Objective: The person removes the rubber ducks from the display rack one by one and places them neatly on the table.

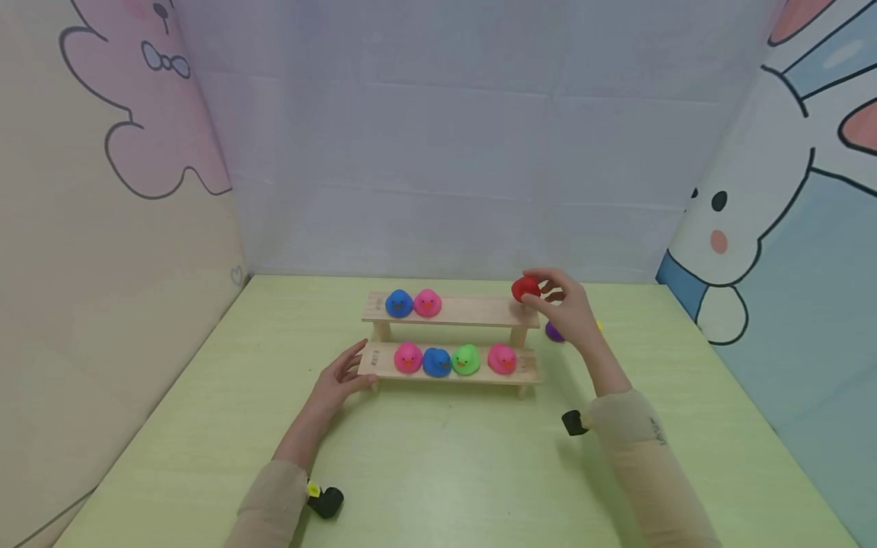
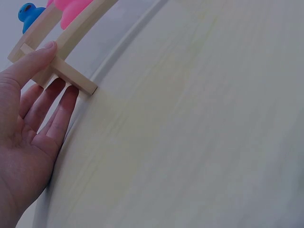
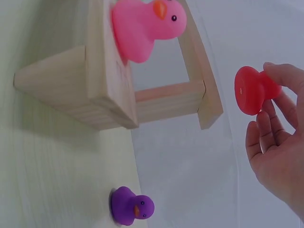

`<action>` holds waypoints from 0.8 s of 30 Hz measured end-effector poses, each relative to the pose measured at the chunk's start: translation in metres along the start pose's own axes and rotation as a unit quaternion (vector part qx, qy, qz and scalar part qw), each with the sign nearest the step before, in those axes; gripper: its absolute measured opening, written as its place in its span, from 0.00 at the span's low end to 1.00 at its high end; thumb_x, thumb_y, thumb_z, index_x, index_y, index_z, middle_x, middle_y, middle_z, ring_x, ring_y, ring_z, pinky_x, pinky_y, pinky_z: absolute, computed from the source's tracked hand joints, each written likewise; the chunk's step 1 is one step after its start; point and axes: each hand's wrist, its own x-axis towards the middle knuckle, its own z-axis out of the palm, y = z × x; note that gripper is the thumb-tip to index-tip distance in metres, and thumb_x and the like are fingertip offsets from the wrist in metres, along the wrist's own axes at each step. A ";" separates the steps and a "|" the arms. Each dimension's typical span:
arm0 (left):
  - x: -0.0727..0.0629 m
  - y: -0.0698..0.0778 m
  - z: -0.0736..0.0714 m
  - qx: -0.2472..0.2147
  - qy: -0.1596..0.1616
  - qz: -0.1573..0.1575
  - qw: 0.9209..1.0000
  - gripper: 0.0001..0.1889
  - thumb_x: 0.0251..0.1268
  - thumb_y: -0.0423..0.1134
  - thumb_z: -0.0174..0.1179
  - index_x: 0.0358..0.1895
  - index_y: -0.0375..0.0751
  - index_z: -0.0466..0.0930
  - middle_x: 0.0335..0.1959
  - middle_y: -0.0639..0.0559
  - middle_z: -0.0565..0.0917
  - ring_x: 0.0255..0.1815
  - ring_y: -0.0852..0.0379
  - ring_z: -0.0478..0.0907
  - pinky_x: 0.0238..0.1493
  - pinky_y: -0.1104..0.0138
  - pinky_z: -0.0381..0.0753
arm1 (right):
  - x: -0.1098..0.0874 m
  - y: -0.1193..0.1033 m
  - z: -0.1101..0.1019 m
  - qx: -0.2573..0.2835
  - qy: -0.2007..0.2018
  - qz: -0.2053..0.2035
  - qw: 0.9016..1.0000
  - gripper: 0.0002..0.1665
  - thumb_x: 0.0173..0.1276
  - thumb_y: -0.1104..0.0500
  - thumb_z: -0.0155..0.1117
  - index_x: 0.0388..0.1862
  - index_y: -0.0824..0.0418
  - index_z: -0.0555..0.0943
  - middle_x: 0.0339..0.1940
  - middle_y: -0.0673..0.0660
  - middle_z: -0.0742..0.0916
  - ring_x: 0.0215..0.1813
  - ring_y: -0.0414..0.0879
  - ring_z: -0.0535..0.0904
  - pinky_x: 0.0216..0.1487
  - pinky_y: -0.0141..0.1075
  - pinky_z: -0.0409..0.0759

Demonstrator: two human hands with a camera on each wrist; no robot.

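My right hand (image 1: 565, 308) pinches a red rubber duck (image 3: 250, 90) above the right end of the upper plank of a two-tier wooden stand (image 1: 473, 310). The duck's flat underside is apart from the wood in the right wrist view. At the stand's left end, my left hand (image 2: 35, 121) grips the lower tier, thumb over the end and fingers below. A blue duck (image 1: 399, 304) and a pink duck (image 1: 428, 303) sit on the upper plank. Along the lower plank stand a pink duck (image 1: 407, 358), a blue duck (image 1: 437, 362), a green duck (image 1: 466, 360) and another pink duck (image 1: 502, 358).
A purple duck (image 3: 127, 205) rests on the table (image 1: 438, 457) just right of the stand. Behind my right wrist a bit of something yellow (image 1: 599, 326) shows, mostly hidden. A pale curtain (image 1: 438, 152) closes off the back, with printed panels on both sides.
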 end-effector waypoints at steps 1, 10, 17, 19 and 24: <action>0.000 0.000 0.000 0.002 -0.001 0.000 1.000 0.41 0.63 0.45 0.68 0.77 0.61 0.57 0.72 0.43 0.70 0.69 0.43 0.72 0.75 0.46 0.63 | -0.001 0.000 -0.002 -0.005 0.003 0.001 1.000 0.24 0.66 0.66 0.66 0.60 0.71 0.77 0.52 0.68 0.81 0.47 0.56 0.74 0.44 0.26 0.75; 0.000 0.002 0.000 -0.012 0.004 -0.014 1.000 0.40 0.61 0.45 0.69 0.75 0.65 0.60 0.71 0.45 0.71 0.69 0.44 0.72 0.75 0.48 0.65 | -0.006 0.055 -0.022 -0.035 0.027 0.004 0.999 0.25 0.68 0.62 0.67 0.63 0.64 0.76 0.54 0.64 0.79 0.46 0.45 0.73 0.41 0.19 0.73; 0.000 0.003 -0.001 -0.007 0.002 -0.009 1.000 0.40 0.61 0.47 0.69 0.76 0.64 0.59 0.72 0.45 0.70 0.69 0.43 0.71 0.75 0.47 0.64 | -0.014 0.085 -0.044 -0.067 0.042 0.024 0.997 0.27 0.71 0.55 0.64 0.67 0.59 0.74 0.58 0.61 0.77 0.46 0.36 0.71 0.43 0.16 0.72; 0.000 0.003 0.000 -0.007 0.002 -0.007 1.000 0.40 0.62 0.46 0.69 0.76 0.64 0.59 0.72 0.44 0.70 0.69 0.43 0.71 0.75 0.48 0.64 | -0.017 0.091 -0.051 -0.074 0.044 0.030 0.996 0.27 0.71 0.55 0.63 0.67 0.59 0.74 0.58 0.62 0.76 0.46 0.35 0.70 0.44 0.16 0.72; 0.000 0.002 0.000 -0.008 0.001 -0.009 1.000 0.40 0.61 0.47 0.69 0.75 0.64 0.60 0.71 0.45 0.70 0.69 0.44 0.72 0.76 0.48 0.63 | -0.022 0.102 -0.069 -0.095 0.035 0.043 0.994 0.27 0.72 0.54 0.62 0.68 0.60 0.73 0.59 0.64 0.75 0.46 0.34 0.69 0.43 0.14 0.71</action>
